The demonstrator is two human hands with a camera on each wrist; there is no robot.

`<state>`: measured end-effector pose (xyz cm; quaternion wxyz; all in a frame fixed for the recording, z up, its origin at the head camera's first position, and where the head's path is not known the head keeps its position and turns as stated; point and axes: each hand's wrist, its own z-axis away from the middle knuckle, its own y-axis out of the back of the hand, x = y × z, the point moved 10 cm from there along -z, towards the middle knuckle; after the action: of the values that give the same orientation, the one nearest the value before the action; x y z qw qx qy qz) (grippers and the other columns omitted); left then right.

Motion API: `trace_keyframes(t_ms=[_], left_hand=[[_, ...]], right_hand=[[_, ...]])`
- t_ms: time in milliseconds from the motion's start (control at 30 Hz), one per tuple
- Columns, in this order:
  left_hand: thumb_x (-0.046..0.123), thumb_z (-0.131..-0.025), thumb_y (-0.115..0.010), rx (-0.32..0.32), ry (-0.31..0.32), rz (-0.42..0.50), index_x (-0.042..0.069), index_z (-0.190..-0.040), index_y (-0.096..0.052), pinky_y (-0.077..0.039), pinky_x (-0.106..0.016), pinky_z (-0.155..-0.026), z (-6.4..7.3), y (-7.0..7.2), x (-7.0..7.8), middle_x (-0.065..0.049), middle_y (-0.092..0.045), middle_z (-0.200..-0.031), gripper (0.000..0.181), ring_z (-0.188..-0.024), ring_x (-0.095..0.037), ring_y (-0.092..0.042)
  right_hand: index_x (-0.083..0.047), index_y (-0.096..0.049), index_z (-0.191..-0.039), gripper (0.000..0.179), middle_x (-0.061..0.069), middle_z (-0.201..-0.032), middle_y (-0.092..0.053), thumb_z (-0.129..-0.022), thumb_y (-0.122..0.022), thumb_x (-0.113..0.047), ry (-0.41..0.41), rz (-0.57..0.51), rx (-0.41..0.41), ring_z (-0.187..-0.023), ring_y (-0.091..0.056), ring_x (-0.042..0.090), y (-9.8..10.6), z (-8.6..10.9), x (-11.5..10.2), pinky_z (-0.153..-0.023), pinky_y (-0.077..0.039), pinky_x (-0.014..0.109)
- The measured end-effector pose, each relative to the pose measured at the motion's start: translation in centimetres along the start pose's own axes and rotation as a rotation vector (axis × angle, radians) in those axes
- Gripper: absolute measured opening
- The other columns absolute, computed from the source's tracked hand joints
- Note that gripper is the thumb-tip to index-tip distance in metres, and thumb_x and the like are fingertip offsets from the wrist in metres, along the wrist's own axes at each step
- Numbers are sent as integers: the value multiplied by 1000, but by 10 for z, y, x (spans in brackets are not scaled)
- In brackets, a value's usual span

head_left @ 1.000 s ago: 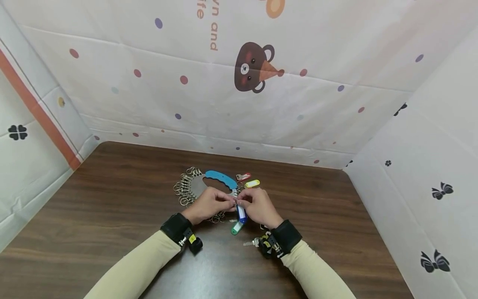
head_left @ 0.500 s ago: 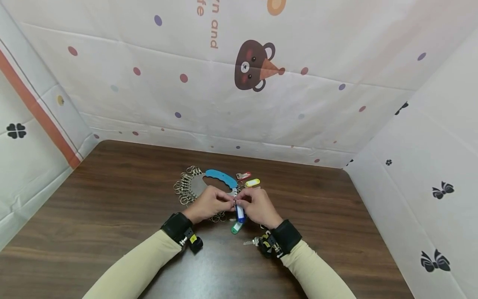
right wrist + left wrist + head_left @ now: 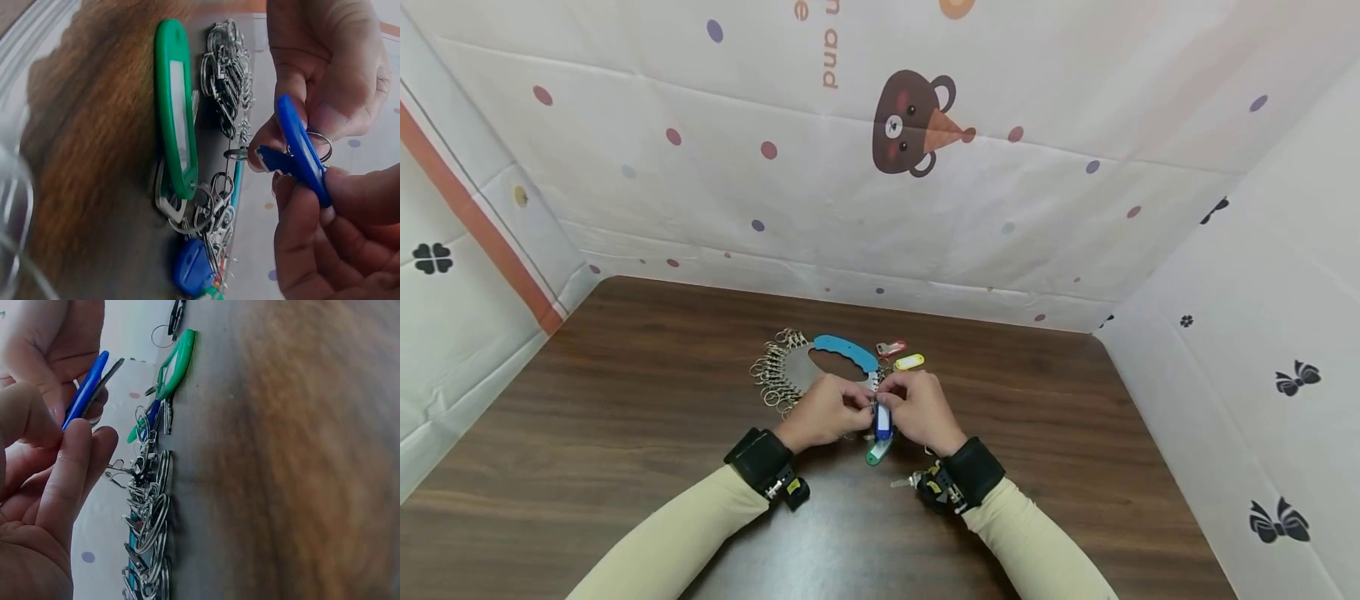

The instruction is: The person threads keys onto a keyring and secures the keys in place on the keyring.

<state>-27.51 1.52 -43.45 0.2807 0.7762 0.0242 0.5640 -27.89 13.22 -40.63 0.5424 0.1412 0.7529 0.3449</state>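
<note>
A blue key tag [image 3: 883, 422] with a key on its split ring is between the two hands. My left hand [image 3: 825, 410] pinches at the split ring [image 3: 322, 145] with thumb and fingertips. My right hand [image 3: 921, 408] pinches one end of the tag, best seen in the right wrist view. Behind the hands lies a metal key holder plate with a blue handle [image 3: 846, 348], its edge lined with snap hooks and rings [image 3: 771, 371]. A green key tag [image 3: 175, 112] rests just below, close to a second blue tag [image 3: 192, 267]. Exactly where the ring meets the left fingertips is partly hidden.
A red key tag [image 3: 891, 348] and a yellow key tag [image 3: 910, 362] lie beyond the right hand. Another key [image 3: 904, 482] pokes out near the right wrist. The brown wood table [image 3: 647, 367] is bounded by printed cloth walls [image 3: 737, 183].
The head view has tilted slightly. The left hand has shifted a little to the right, its fingers resettling at the ring. The blue tag has turned to hang more upright.
</note>
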Motion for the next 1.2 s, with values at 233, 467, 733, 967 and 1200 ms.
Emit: trace_keyframes(t_ms=[233, 467, 733, 967, 1200], left_hand=[[5, -85, -72, 13, 14, 10, 11, -77, -80, -58, -20, -69, -1, 0, 1, -8, -82, -98, 13, -91, -14, -75], [2, -87, -77, 24, 136, 262, -5, -93, -81, -61, -21, -77, -1, 2, -14, -21, -79, -102, 10, -93, -20, -76], [6, -88, -79, -20, 196, 323, -3, -97, -81, -61, -22, -81, 1, -2, -23, -18, -79, -108, 13, -100, -16, -75], [5, -96, -73, -31, 188, 336, -6, -100, -79, -63, -26, -76, 0, -3, -21, -22, -69, -127, 13, -94, -14, -72], [7, -103, -63, 5, 201, 325, -8, -108, -75, -64, -28, -74, -1, -2, -21, -27, -76, -102, 20, -83, -21, -76]], right_hand=[[-8, -78, -89, 14, 3, -83, -75, -97, -69, -1, 82, 40, 12, -68, -56, 10, 4, 2, -7, -60, -46, 21], [-10, -78, -89, 13, 3, -86, -75, -97, -70, -3, 13, 23, 16, -71, -57, 11, 6, 3, 4, -64, -46, 22], [-9, -78, -91, 11, 4, -92, -76, -97, -70, -4, 13, -13, -14, -77, -60, 12, 3, 6, 5, -69, -49, 23], [-7, -78, -93, 10, 4, -91, -75, -98, -70, -3, -1, -26, -28, -77, -59, 12, 2, 5, 9, -69, -49, 23], [-7, -78, -93, 10, 4, -87, -74, -98, -69, -4, -17, -42, -21, -74, -58, 12, 3, 1, 9, -65, -47, 22]])
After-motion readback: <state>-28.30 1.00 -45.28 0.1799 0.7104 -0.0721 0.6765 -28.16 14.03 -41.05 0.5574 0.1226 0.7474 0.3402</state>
